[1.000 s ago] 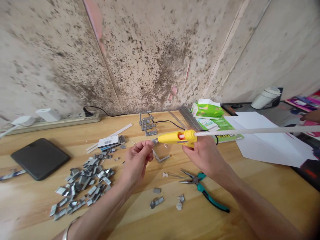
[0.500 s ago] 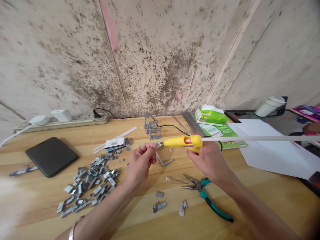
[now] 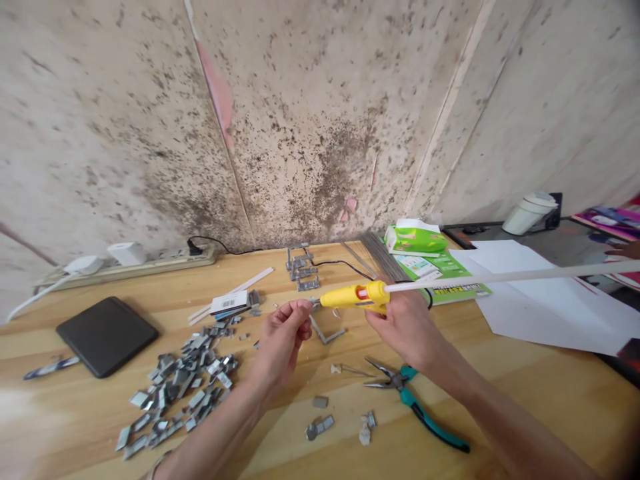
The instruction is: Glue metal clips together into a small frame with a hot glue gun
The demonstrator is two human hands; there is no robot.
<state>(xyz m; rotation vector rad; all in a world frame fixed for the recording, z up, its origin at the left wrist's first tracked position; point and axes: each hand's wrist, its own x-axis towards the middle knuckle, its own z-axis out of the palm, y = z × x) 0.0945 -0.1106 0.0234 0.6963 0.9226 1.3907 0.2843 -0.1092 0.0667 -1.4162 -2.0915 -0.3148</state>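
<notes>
My right hand (image 3: 407,327) is closed around the handle of a yellow hot glue gun (image 3: 350,296), a long white glue stick (image 3: 500,275) reaching out of its back. The gun's nozzle points left, right at the fingertips of my left hand (image 3: 285,333). Those fingers are pinched together on something small that I cannot make out. Beneath the gun an L-shaped grey strip (image 3: 327,335) lies on the wooden table (image 3: 280,427). Pliers with teal handles (image 3: 400,383) rest below my right hand. Small grey pieces (image 3: 319,427) lie nearer to me.
Many small metal-grey pieces (image 3: 185,380) are heaped at left, near a black tablet-like pad (image 3: 107,335). Grey frame-like assemblies (image 3: 302,270) stand at the back. A power strip (image 3: 155,265) runs along the wall. Green tissue pack (image 3: 415,239) and white paper (image 3: 540,293) lie at right.
The glue gun has come slightly left, its nozzle closer to my left fingertips, and its glue stick tilts up more toward the right. The camera view has shifted a little.
</notes>
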